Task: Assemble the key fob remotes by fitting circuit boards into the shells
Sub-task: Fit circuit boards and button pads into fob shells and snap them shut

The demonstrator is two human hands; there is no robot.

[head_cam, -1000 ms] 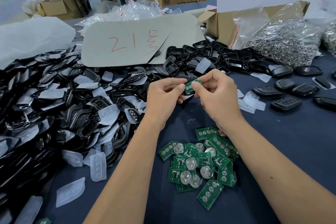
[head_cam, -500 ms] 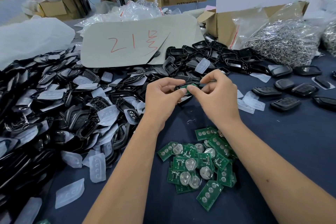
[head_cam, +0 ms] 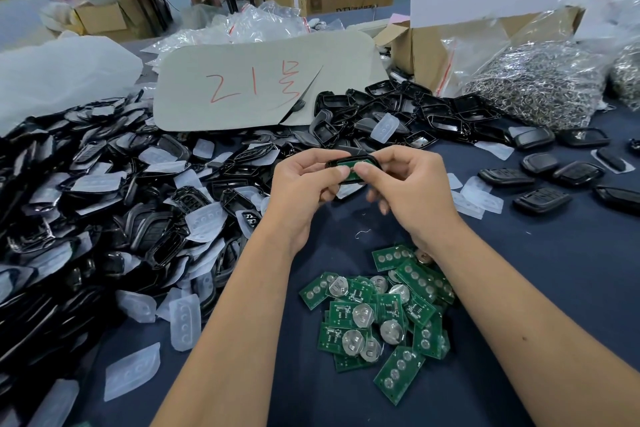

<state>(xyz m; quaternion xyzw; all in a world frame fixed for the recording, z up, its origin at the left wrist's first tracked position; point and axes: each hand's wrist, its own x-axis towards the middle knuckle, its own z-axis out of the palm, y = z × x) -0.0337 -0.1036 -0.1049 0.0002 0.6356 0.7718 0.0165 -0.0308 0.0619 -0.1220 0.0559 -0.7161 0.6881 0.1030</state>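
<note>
Left hand: the left hand is raised above the surface, fingers curled round the left end of a black shell; its grip pinches the shell, thumb on the near edge.
Right hand: the right hand meets it from the other side; its grip pinches the shell's right end, with the thumb tip pressed on the green circuit board lying in the shell's opening.
Held item: shell and board sit together between both hands, off the surface, just in front of the far shell heap. Whether the board is fully seated cannot be told.
Board stock: a loose pile of circuit boards lies on the surface below the right wrist, between the forearms; several show round silver battery holders, others rows of contact pads.
Shell stock: a large heap of black shells mixed with translucent rubber pads covers the left side; a smaller shell heap lies beyond the hands.
Closed fobs: several closed fobs lie well apart to the right.
Card: a grey cardboard sheet marked in red rests on the far heap.
Bag: a clear bag of metal rings sits at far right, beside an open carton.
</note>
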